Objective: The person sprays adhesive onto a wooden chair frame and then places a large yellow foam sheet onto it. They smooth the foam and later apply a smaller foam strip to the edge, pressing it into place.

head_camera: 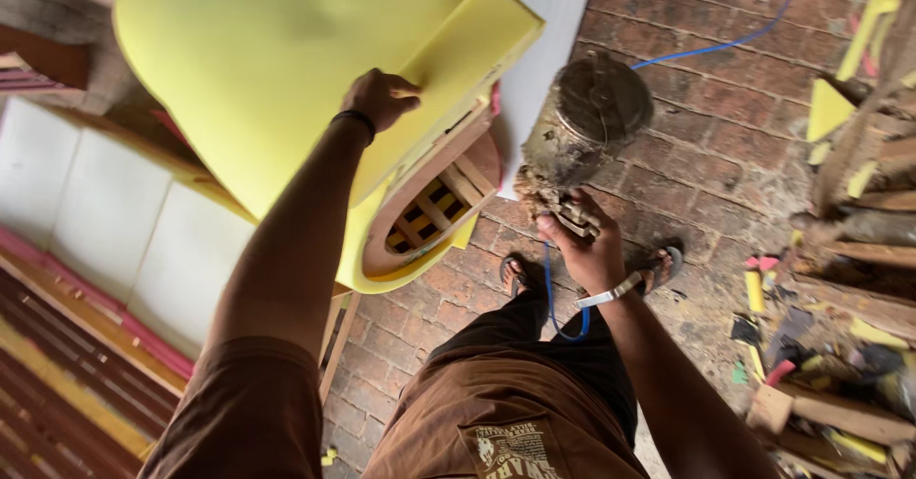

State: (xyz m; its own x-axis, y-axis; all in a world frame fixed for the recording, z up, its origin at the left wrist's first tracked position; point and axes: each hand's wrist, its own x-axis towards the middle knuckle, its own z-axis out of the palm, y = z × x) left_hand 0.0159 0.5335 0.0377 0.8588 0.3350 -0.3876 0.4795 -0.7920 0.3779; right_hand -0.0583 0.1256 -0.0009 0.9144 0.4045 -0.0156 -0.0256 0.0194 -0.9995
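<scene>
Left hand (pixel 380 97) presses the yellow foam sheet (pixel 277 69); right hand (pixel 584 242) grips what looks like a grimy glue sprayer (pixel 582 126).

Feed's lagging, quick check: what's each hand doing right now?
Left hand: pressed on the yellow foam sheet, fingers curled.
Right hand: closed, gripping the grimy metal spray-gun can.

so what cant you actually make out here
- Head view: the wooden frame is mostly covered by the yellow foam under the left hand.
- The grimy tool in the right hand: crusted and blurred, so its kind is unclear.
- The scrap pile is cut off by the right edge.
</scene>
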